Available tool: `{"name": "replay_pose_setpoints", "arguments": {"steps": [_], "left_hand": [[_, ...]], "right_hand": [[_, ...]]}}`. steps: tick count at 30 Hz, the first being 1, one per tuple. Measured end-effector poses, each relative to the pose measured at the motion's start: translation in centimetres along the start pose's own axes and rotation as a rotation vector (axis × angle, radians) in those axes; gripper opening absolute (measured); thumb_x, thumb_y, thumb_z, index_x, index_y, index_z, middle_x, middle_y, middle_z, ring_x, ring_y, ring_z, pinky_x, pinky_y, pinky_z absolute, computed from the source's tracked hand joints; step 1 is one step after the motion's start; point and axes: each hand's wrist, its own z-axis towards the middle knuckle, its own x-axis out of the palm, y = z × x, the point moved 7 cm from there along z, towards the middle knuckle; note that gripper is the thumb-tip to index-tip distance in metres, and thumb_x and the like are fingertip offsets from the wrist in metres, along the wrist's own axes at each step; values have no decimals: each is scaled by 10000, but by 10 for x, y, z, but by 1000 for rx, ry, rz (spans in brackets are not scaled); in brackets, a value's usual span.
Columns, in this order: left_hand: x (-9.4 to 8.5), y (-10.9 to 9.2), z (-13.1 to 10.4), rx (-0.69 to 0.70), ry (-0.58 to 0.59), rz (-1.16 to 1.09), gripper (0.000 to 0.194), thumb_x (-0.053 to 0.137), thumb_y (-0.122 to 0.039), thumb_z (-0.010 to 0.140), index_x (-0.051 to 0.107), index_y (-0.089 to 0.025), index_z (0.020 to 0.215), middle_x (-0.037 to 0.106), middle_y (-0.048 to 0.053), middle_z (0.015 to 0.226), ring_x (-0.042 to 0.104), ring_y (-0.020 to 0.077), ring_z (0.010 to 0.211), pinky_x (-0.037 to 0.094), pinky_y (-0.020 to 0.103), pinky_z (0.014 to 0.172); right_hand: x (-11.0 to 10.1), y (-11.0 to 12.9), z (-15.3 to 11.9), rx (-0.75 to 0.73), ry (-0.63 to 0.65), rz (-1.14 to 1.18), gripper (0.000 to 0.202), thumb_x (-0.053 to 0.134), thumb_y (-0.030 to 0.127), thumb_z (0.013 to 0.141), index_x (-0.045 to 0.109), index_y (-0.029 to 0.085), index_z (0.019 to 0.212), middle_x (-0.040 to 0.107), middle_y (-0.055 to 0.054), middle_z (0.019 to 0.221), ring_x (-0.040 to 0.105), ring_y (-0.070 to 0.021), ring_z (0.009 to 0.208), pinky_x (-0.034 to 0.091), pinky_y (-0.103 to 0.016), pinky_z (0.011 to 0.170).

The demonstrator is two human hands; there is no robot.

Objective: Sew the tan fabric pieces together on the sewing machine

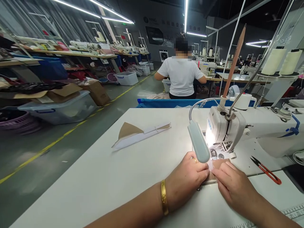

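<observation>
Just in front of the needle area of a white sewing machine [215, 125], my two hands meet on a small brown piece of material [218, 163] with a whitish strip [210, 165] beside it. My left hand [190, 172], with a gold bangle at the wrist, is closed on the left edge of this work, its fingertips partly behind the lamp head [199, 142]. The right hand [234, 182] pinches the brown piece from the right, thumb and fingers together. Whether the piece is cloth or card I cannot make out.
Red-handled thread snips [266, 170] lie to the right, near a clear ruler [293, 213] and a dark flat object [295, 175]. Folded brown-and-white paper pieces [140, 134] rest on the white table [99, 186]. A person in a white shirt [181, 76] sits ahead.
</observation>
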Motion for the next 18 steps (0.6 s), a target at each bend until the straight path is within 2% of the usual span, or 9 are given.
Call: {"name": "replay_pose_setpoints", "arguments": {"steps": [5, 9, 14, 18], "left_hand": [[-1, 0, 1, 0, -8, 7, 249, 491, -34, 961, 664, -202, 899, 707, 32, 845, 639, 192, 778, 477, 379, 827], [1, 4, 2, -9, -7, 0, 235, 508, -28, 956, 647, -197, 869, 704, 28, 850, 636, 185, 789, 461, 361, 824], [1, 10, 7, -27, -14, 6, 209, 519, -55, 966, 633, -186, 849, 717, 33, 885, 628, 194, 826, 447, 361, 826], [-1, 15, 13, -96, 2, -1, 285, 477, -73, 987, 597, -189, 756, 659, 6, 782, 585, 169, 735, 440, 367, 846]], "right_hand": [[1, -1, 1, 3, -8, -27, 278, 431, 18, 962, 623, 201, 1043, 508, -17, 766, 465, -209, 719, 371, -303, 622], [2, -4, 3, 17, -14, -26, 279, 424, 27, 973, 626, 209, 1037, 537, -23, 784, 495, -209, 737, 401, -303, 643], [8, -13, 7, 85, 41, -55, 299, 405, 41, 978, 638, 219, 1036, 624, -38, 844, 562, -216, 769, 408, -306, 628], [10, -17, 9, 114, 52, -96, 309, 406, 93, 999, 658, 216, 1130, 645, -44, 844, 595, -227, 771, 416, -316, 609]]}}
